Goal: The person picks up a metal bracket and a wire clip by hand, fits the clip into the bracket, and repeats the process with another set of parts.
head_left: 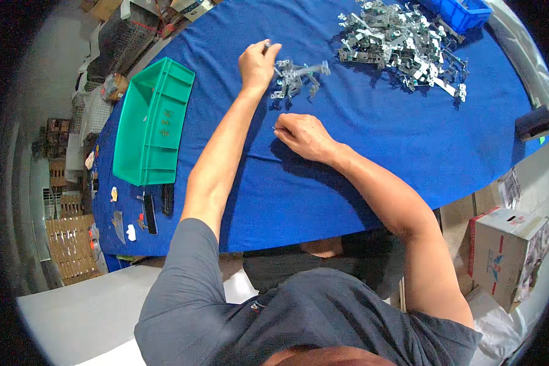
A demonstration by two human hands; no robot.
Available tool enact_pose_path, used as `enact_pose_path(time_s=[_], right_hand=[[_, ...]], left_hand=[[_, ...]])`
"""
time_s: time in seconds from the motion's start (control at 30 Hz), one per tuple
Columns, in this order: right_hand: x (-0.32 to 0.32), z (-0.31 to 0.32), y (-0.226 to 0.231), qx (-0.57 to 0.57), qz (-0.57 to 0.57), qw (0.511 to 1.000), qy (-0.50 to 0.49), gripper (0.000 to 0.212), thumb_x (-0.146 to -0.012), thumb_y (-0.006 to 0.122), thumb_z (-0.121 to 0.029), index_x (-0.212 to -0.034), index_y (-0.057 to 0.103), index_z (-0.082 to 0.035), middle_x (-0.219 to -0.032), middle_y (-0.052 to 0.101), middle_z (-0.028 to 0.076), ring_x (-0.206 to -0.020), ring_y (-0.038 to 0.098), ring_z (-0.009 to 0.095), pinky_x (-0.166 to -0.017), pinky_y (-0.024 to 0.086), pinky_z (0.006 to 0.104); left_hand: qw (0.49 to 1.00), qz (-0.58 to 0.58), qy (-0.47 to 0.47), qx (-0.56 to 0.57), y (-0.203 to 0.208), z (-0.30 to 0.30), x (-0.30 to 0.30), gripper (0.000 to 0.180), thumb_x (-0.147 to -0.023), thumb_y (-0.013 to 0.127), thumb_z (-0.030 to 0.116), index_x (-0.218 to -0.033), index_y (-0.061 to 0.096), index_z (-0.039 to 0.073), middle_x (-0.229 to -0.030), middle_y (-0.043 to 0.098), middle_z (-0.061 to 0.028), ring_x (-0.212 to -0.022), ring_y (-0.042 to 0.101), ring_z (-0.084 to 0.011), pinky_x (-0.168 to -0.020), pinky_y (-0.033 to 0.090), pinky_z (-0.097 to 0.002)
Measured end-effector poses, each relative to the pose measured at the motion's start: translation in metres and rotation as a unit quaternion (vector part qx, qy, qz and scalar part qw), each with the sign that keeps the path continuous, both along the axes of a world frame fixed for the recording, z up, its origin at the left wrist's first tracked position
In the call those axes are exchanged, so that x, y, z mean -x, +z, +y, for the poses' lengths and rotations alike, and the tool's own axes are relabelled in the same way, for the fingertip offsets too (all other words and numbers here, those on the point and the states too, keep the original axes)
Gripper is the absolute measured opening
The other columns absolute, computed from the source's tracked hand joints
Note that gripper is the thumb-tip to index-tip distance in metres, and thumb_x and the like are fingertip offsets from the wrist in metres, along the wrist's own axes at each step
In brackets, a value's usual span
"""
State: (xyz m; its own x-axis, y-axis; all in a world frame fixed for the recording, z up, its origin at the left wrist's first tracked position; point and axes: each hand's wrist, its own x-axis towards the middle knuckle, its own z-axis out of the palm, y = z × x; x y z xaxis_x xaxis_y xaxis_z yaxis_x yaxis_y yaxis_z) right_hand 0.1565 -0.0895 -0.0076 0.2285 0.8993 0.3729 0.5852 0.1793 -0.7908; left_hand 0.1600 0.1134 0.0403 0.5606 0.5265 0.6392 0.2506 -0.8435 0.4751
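Observation:
My left hand (257, 67) is closed at the far middle of the table, just left of a small cluster of silver metal bracket-like parts (294, 84). A small dark bit shows between its thumb and fingers, too little to name. One long metal part (313, 69) on that cluster is blurred, and I cannot tell whether the hand touches it. Nearer to me, my right hand (306, 135) has its fingers curled together above the cloth. Something tiny shows at its fingertips, but its kind is not visible.
A blue cloth (360, 177) covers the table. To the left lies a green plastic bin (155, 122) with a few small brass-coloured pieces. A large heap of metal parts (402, 46) and a blue basket (463, 15) are far right. A black phone-like object (150, 215) lies near left; a carton (506, 250) stands beyond the right edge.

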Motion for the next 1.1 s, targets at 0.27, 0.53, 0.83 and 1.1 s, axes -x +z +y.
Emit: enact_pose_path(time_s=[0.27, 0.53, 0.83, 1.1], right_hand=[[0.000, 0.000, 0.000, -0.014, 0.006, 1.000, 0.000, 0.017, -0.089, 0.062, -0.020, -0.090, 0.062, -0.003, -0.084, 0.066, 0.018, -0.083, 0.066, 0.039, -0.071, 0.051, 0.0497], [0.000, -0.004, 0.000, -0.009, 0.014, 1.000, 0.002, 0.017, -0.089, 0.062, -0.020, -0.090, 0.062, -0.003, -0.084, 0.066, 0.018, -0.083, 0.066, 0.039, -0.071, 0.052, 0.0497], [0.001, -0.002, 0.000, -0.033, 0.042, 0.998, -0.017, 0.018, -0.091, 0.061, -0.020, -0.092, 0.061, -0.002, -0.086, 0.066, 0.019, -0.084, 0.066, 0.039, -0.073, 0.051, 0.0490], [-0.002, -0.002, 0.009, -0.001, 0.136, 0.990, -0.040, 0.016, -0.095, 0.061, -0.016, -0.100, 0.064, -0.001, -0.086, 0.066, 0.019, -0.080, 0.067, 0.034, -0.069, 0.051, 0.0420]], left_hand=[[0.920, -0.011, 0.001, 0.392, 0.005, -0.006, 0.008, 0.041, -0.083, 0.078, 0.039, -0.096, 0.075, 0.001, -0.060, 0.063, -0.0053, -0.050, 0.055, -0.0146, -0.050, 0.045, -0.0357], [0.955, -0.095, -0.027, 0.281, 0.006, -0.024, 0.003, 0.037, -0.088, 0.075, 0.026, -0.109, 0.070, -0.005, -0.075, 0.066, -0.0041, -0.054, 0.057, -0.0102, -0.046, 0.046, -0.0258], [0.814, -0.222, -0.021, 0.536, 0.019, -0.012, 0.066, 0.022, -0.099, 0.061, 0.032, -0.107, 0.062, 0.012, -0.080, 0.060, -0.0041, -0.060, 0.059, -0.0153, -0.051, 0.053, -0.0327], [0.826, -0.062, -0.098, 0.551, -0.009, -0.061, 0.154, 0.016, -0.091, 0.070, 0.012, -0.103, 0.062, 0.005, -0.095, 0.070, -0.0079, -0.064, 0.055, -0.0056, -0.049, 0.044, -0.0205]])
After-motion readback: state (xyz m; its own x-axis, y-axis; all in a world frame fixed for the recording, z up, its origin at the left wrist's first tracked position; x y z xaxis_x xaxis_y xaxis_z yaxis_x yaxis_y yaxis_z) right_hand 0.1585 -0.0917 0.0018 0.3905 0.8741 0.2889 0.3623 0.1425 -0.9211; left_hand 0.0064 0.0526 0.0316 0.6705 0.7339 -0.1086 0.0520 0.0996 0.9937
